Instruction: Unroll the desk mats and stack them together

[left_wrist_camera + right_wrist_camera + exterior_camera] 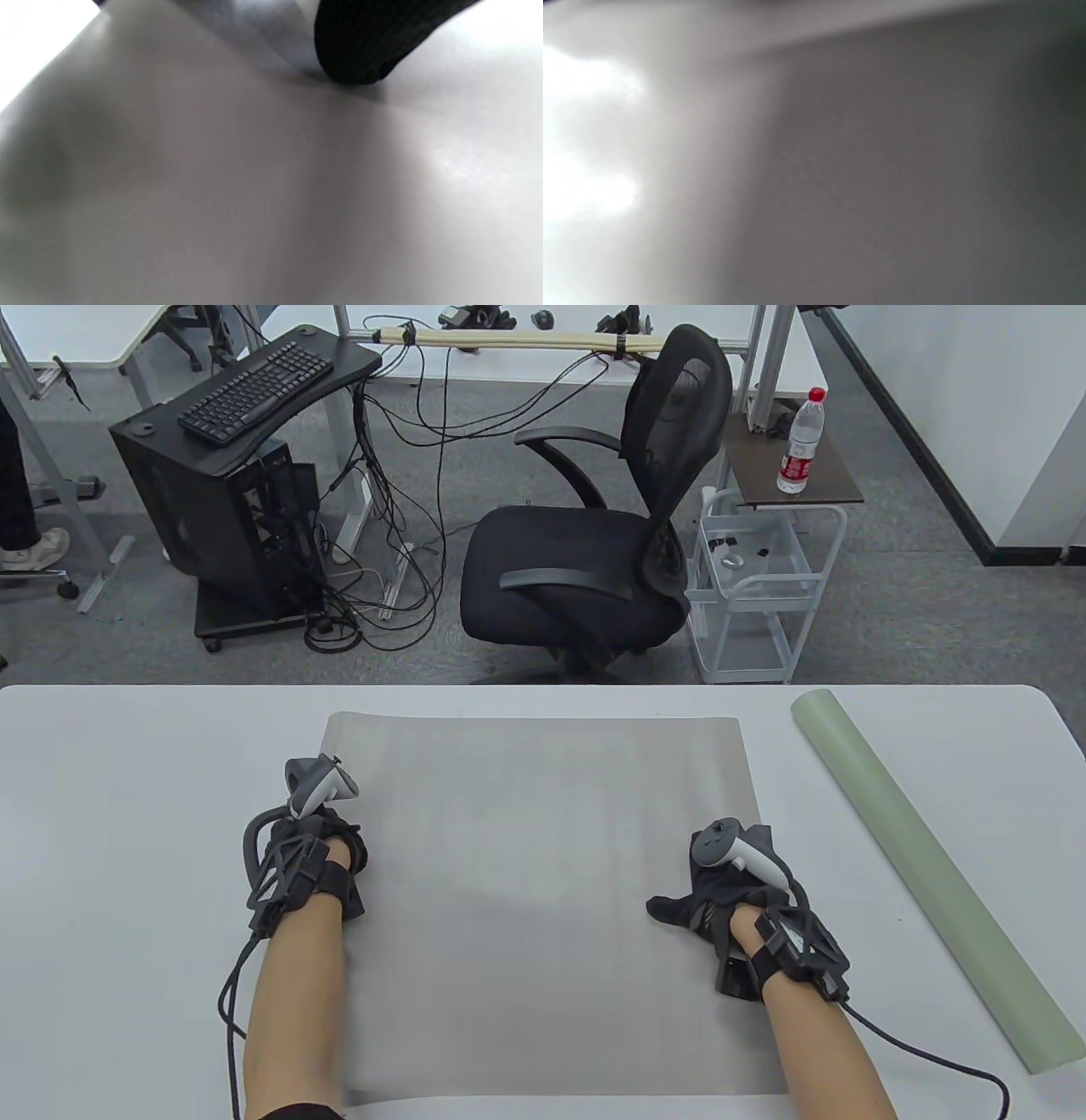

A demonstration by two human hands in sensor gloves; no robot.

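The left hand point(310, 857) rests on the left edge of the unrolled grey desk mat point(543, 848), fingers hidden, so I cannot tell its grip; the matte mat lies flat across the white counter point(127, 814). The right hand point(730, 882) presses the mat's right edge, fingers spread apart. Nearest it, right, lies the smooth rolled green desk mat point(925, 874), a tube running near-to-far

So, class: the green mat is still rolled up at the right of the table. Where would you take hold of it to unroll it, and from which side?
Grip the rolled green mat at mid-length, coming down from above with the right hand, which is nearest. It is a long, even tube lying diagonally on the table, so a middle hold probably keeps it balanced. Where its loose edge lies cannot be told.
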